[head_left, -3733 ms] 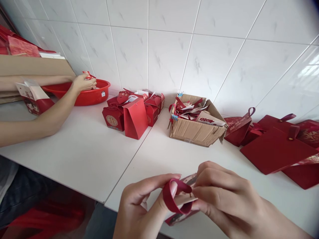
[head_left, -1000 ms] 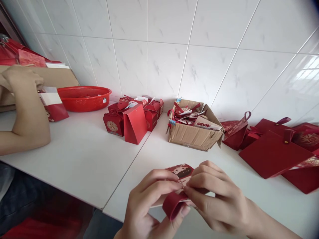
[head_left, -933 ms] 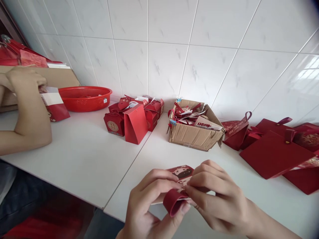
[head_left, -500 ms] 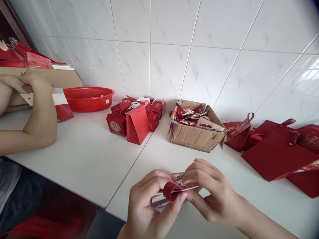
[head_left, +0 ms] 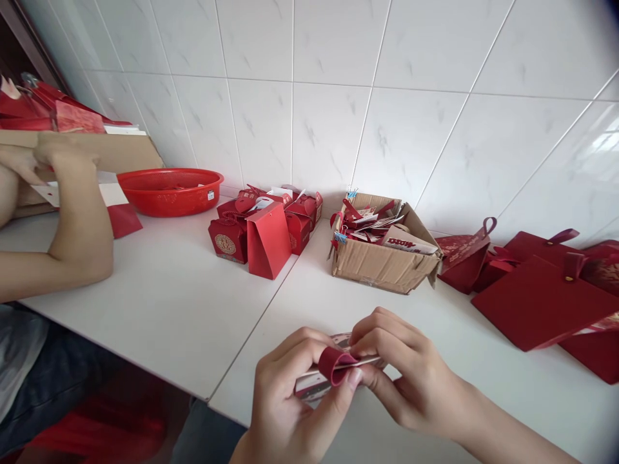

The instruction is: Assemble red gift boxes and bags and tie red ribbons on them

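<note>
Low over the front of the table, both my hands hold a printed paper gift box (head_left: 314,385) with a looped dark red ribbon (head_left: 331,366) at its top edge. My left hand (head_left: 290,393) curls around the box's left side, its thumb pressed against the base of the loop. From the right, my right hand (head_left: 403,374) pinches the top edge beside the ribbon between thumb and fingers. Much of the box is hidden behind my fingers, and whatever lies inside the pinch cannot be made out.
Behind my hands stands a cardboard box (head_left: 382,264) of printed tags and ribbons. Several small red gift boxes (head_left: 268,241) sit left of it, then a red plastic basket (head_left: 169,193). Dark red gift bags (head_left: 541,303) lie at right. A co-worker's arm (head_left: 80,225) rests at left.
My right hand has shifted slightly left along the top edge, closer to the ribbon loop. Both hands keep their hold. The co-worker's hands have moved a little at the left.
</note>
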A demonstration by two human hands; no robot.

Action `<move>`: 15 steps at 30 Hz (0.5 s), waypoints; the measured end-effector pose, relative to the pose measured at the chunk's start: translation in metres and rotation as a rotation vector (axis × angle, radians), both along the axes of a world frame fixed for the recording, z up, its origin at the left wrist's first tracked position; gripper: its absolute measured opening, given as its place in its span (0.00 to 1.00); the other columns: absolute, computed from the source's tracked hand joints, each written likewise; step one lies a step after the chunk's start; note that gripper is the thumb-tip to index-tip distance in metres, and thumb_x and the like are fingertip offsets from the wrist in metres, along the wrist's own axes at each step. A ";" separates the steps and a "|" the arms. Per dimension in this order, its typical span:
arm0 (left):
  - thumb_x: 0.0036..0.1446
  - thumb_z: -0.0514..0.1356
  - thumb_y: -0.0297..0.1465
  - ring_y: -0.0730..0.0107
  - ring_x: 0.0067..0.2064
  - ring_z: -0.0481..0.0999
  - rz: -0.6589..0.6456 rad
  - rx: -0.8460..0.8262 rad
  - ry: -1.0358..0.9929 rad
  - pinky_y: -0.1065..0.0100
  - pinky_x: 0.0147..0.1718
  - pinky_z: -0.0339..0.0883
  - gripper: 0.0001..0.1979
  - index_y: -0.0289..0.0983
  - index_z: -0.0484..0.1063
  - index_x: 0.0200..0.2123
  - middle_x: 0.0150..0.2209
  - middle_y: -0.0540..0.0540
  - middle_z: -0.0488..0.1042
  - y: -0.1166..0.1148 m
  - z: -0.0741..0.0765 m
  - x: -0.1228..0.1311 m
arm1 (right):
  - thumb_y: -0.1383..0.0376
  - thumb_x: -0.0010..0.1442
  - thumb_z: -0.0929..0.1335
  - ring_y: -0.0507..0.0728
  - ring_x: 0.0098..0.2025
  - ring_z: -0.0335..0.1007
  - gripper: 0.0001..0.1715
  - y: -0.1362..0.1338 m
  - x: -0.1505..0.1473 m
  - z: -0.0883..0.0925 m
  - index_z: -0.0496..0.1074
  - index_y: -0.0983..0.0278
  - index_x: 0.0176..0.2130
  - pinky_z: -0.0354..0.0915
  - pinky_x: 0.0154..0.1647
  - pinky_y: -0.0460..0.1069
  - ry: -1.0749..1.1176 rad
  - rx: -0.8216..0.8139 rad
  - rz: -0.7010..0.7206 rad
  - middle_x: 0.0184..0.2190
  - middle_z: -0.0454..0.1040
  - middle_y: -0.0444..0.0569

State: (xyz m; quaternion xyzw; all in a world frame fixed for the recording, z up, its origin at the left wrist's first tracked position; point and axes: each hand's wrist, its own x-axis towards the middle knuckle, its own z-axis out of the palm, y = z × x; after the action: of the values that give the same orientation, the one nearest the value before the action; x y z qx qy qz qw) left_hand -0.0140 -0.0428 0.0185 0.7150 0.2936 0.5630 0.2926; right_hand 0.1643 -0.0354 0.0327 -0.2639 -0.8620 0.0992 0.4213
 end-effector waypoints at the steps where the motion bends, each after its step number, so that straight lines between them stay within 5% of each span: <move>1: 0.54 0.61 0.23 0.74 0.30 0.76 0.009 -0.003 0.001 0.77 0.27 0.71 0.05 0.36 0.72 0.28 0.29 0.49 0.74 0.000 0.000 0.000 | 0.71 0.63 0.65 0.54 0.32 0.63 0.02 0.000 -0.001 0.000 0.64 0.65 0.38 0.64 0.32 0.49 -0.010 0.005 -0.012 0.33 0.70 0.51; 15: 0.53 0.64 0.28 0.73 0.28 0.75 0.142 -0.116 -0.035 0.78 0.25 0.72 0.03 0.40 0.74 0.27 0.28 0.51 0.74 -0.002 -0.006 0.005 | 0.64 0.67 0.57 0.54 0.26 0.56 0.12 0.005 -0.007 -0.001 0.58 0.62 0.30 0.59 0.30 0.49 -0.110 0.170 -0.124 0.25 0.66 0.48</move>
State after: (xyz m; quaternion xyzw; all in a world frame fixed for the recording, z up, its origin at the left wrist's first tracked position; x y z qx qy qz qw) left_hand -0.0087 -0.0446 0.0125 0.6642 0.3707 0.5768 0.2979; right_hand 0.1574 -0.0300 0.0319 -0.2852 -0.8711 -0.0150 0.3995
